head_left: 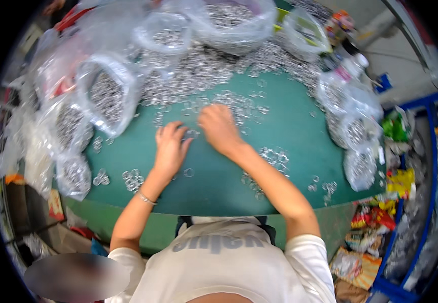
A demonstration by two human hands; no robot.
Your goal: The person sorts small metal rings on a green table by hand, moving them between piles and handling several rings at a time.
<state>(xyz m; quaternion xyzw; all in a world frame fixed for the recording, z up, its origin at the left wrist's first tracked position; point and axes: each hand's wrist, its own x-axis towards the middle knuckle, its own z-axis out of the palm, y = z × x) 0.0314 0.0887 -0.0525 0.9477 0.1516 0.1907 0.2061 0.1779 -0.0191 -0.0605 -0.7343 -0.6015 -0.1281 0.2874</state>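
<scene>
Apparently partway: small ring clusters [133, 180] sit apart, big heap [193, 73] remains. Left hand [170, 147] loosely spread; right hand [220, 130] curled, can't tell its grip.

Hands: two, left [170, 151] and right [220, 127], near each other. Bracelet [146, 198]: one, left wrist. Plastic bags [239, 46] with rings in: nine made out; three left of the left hand, three beyond both hands, three well right of the right hand. Metal rings [193, 76] heaped beyond the hands: too many to count. Small ring clusters [133, 180] left of the left hand: three. Stray ring [188, 172] just right of the left wrist: one. Green table [209, 189] under both hands: one.
</scene>
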